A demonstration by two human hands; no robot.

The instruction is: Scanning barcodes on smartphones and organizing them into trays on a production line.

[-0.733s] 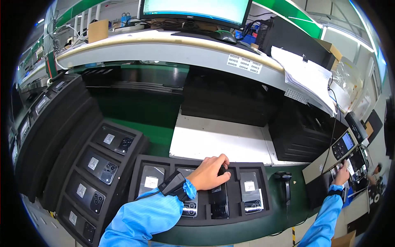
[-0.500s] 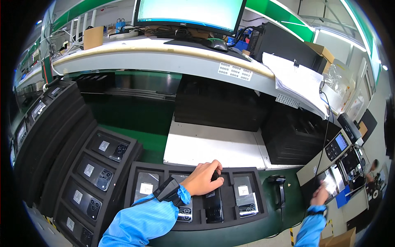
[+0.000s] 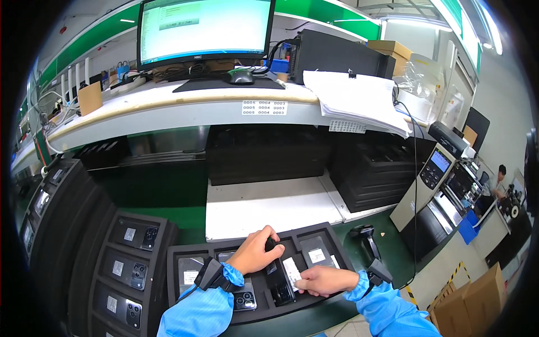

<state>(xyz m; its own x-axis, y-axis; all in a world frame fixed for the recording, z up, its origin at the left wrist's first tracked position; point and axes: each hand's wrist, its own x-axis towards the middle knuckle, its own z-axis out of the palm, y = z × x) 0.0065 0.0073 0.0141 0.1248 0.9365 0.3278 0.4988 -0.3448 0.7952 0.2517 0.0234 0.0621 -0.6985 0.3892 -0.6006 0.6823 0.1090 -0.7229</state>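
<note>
Black tray, phone in left hand

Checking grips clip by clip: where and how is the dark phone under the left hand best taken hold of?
Probably by the far end, from above, pinching across the width. The dark phone is long and slim and sits in a slot of the black foam tray, whose walls crowd a low side approach. The left hand holds that end.
</note>
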